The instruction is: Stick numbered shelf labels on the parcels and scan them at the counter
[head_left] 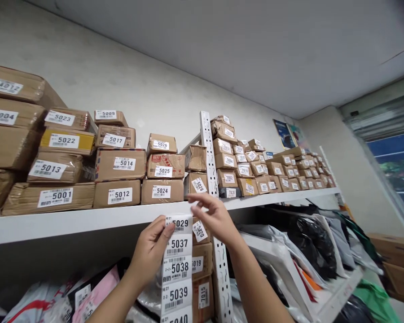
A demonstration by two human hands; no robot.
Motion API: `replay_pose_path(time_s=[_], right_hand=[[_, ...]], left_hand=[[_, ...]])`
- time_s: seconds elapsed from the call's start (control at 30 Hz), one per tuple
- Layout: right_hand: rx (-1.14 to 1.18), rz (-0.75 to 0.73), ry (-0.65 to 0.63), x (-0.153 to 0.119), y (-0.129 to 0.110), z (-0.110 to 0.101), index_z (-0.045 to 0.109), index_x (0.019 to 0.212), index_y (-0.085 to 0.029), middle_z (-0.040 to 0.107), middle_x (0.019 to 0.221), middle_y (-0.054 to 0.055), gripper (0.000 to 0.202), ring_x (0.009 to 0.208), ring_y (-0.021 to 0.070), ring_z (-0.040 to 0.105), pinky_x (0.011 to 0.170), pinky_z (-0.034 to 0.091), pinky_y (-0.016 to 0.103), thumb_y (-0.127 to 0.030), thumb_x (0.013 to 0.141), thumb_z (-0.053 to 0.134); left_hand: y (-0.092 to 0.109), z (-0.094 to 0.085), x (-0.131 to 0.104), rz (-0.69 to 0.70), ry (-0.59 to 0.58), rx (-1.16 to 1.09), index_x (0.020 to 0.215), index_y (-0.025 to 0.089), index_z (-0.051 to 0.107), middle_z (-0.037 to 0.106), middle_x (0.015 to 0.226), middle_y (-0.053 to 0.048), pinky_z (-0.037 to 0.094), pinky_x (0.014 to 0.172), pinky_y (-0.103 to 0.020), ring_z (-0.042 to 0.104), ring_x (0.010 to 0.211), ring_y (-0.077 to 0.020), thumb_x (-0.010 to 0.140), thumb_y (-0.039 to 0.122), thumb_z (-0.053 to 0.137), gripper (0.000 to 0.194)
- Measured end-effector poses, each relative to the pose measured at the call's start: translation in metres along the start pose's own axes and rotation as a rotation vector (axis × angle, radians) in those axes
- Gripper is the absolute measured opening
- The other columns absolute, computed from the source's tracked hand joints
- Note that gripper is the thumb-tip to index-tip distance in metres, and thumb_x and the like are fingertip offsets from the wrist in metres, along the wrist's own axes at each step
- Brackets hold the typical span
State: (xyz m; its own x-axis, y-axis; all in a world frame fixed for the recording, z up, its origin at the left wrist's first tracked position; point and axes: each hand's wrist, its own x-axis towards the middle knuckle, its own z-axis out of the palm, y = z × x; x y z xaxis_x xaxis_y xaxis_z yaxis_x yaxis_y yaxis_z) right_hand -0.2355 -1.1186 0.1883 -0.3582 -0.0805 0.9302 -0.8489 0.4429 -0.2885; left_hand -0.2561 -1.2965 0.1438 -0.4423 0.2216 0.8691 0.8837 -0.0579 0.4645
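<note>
My left hand [152, 246] pinches the top of a hanging strip of white number labels [177, 269] between thumb and fingers. The strip's top label reads 5029, with 5037, 5038 and 5039 below it; its lower end runs out of view. To the right of the strip's top, my right hand [212, 216] is raised with its fingers apart and nothing visible in them. Behind its fingertips, on the shelf's edge, sits a cardboard box labelled 5028 [195, 181]. Just left of that stands the box labelled 5024 [162, 192], under boxes 5025 and 5026.
A white shelf [87, 220] carries stacked, numbered cardboard boxes. A perforated metal upright [208, 152] stands right beside my right hand. Below are bagged parcels [309, 233] and a column of boxes [202, 260]. More cartons [397, 255] are at the far right.
</note>
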Motion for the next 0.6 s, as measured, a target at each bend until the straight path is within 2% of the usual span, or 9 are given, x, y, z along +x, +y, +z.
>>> replay_pose_path(time_s=[0.03, 0.1, 0.23, 0.33, 0.4, 0.47, 0.53, 0.6], right_hand=[[0.046, 0.009, -0.080, -0.007, -0.005, 0.001, 0.066, 0.093, -0.021, 0.064, 0.090, 0.005, 0.021, 0.070, 0.0151, 0.056, 0.056, 0.045, 0.026, -0.037, 0.080, 0.061], [0.064, 0.042, -0.115, -0.015, -0.011, 0.003, 0.067, 0.085, -0.019, 0.063, 0.078, 0.003, 0.017, 0.065, 0.0139, 0.054, 0.056, 0.044, 0.026, -0.034, 0.077, 0.065], [0.085, 0.089, -0.041, -0.013, -0.012, 0.004, 0.066, 0.085, -0.019, 0.055, 0.065, -0.002, 0.017, 0.060, 0.0124, 0.051, 0.054, 0.043, 0.026, -0.032, 0.073, 0.067], [0.055, 0.088, 0.023, -0.008, -0.016, 0.004, 0.064, 0.078, -0.019, 0.058, 0.067, 0.000, 0.012, 0.063, 0.0133, 0.054, 0.054, 0.044, 0.025, -0.030, 0.073, 0.067], [0.025, 0.070, 0.065, -0.004, -0.020, 0.005, 0.064, 0.072, -0.019, 0.063, 0.071, 0.002, 0.008, 0.068, 0.0150, 0.057, 0.056, 0.046, 0.026, -0.027, 0.072, 0.066], [0.031, 0.044, 0.092, 0.005, -0.022, 0.004, 0.065, 0.068, -0.019, 0.065, 0.071, 0.002, 0.008, 0.069, 0.0157, 0.059, 0.058, 0.048, 0.027, -0.026, 0.070, 0.068], [0.104, 0.020, 0.149, 0.022, -0.020, 0.001, 0.066, 0.069, -0.019, 0.066, 0.070, 0.003, 0.011, 0.066, 0.0151, 0.059, 0.058, 0.050, 0.027, -0.029, 0.068, 0.070], [0.190, 0.008, 0.323, 0.050, -0.012, -0.003, 0.066, 0.075, -0.018, 0.067, 0.073, 0.003, 0.015, 0.065, 0.0142, 0.061, 0.058, 0.052, 0.027, -0.032, 0.070, 0.069]], left_hand=[[0.000, 0.002, 0.003, -0.002, -0.006, 0.000, 0.084, 0.018, 0.068, 0.058, 0.076, -0.002, 0.044, 0.070, -0.023, 0.054, 0.075, -0.0157, 0.085, 0.043, 0.052, 0.030], [0.001, 0.008, 0.008, -0.068, 0.006, -0.058, 0.085, 0.017, 0.068, 0.059, 0.074, -0.001, 0.043, 0.068, -0.023, 0.054, 0.074, -0.0157, 0.082, 0.045, 0.056, 0.030], [0.003, 0.022, 0.012, -0.200, 0.117, -0.173, 0.073, 0.015, 0.060, 0.055, 0.063, 0.002, 0.039, 0.056, -0.021, 0.049, 0.060, -0.0120, 0.074, 0.049, 0.063, 0.034], [0.008, 0.027, 0.017, -0.158, 0.242, -0.092, 0.060, 0.017, 0.047, 0.042, 0.053, 0.006, 0.031, 0.048, -0.018, 0.037, 0.051, -0.0077, 0.076, 0.053, 0.060, 0.042], [0.012, 0.028, 0.021, -0.154, 0.292, -0.091, 0.060, 0.017, 0.046, 0.042, 0.052, 0.007, 0.032, 0.047, -0.018, 0.038, 0.050, -0.0075, 0.075, 0.054, 0.060, 0.042], [0.016, 0.026, 0.023, -0.183, 0.255, -0.149, 0.073, 0.016, 0.057, 0.056, 0.060, 0.004, 0.040, 0.052, -0.019, 0.050, 0.056, -0.0103, 0.071, 0.051, 0.066, 0.036], [0.019, 0.023, 0.021, -0.228, 0.160, -0.184, 0.086, 0.015, 0.063, 0.067, 0.072, -0.001, 0.047, 0.059, -0.023, 0.060, 0.066, -0.0153, 0.065, 0.046, 0.073, 0.038], [0.020, 0.020, 0.011, -0.290, 0.078, -0.165, 0.088, 0.014, 0.066, 0.071, 0.077, -0.005, 0.050, 0.062, -0.026, 0.063, 0.070, -0.0187, 0.063, 0.043, 0.075, 0.039]])
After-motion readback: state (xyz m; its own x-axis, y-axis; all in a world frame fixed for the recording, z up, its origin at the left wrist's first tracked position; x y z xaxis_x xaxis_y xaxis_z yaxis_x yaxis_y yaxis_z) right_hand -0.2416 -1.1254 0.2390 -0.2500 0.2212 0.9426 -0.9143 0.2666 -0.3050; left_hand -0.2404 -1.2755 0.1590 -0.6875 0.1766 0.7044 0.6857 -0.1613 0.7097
